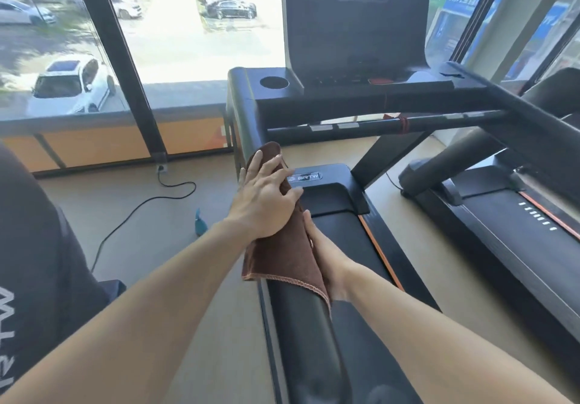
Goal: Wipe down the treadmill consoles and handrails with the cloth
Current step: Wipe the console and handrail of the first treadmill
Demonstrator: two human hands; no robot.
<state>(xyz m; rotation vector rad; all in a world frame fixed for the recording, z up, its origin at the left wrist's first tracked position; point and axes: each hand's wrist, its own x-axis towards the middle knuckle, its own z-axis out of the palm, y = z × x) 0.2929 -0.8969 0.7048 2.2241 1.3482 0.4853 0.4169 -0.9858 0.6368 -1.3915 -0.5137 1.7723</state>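
A brown cloth (285, 259) is draped over the black left handrail (310, 341) of the treadmill. My left hand (266, 196) lies flat on top of the cloth with straight, spread fingers, pressing it onto the rail. My right hand (323, 256) is tucked against the cloth's right side, with most of its fingers hidden behind the fabric and its thumb along the edge. The dark console screen (354, 17) stands ahead, with a cup holder (274, 82) at its left. A front crossbar (361, 125) runs below the console.
A teal spray bottle (199, 223) stands on the floor left of the treadmill, near a black power cable (141, 202). A second treadmill (518, 215) stands to the right. Large windows with a dark pillar (125, 67) are ahead.
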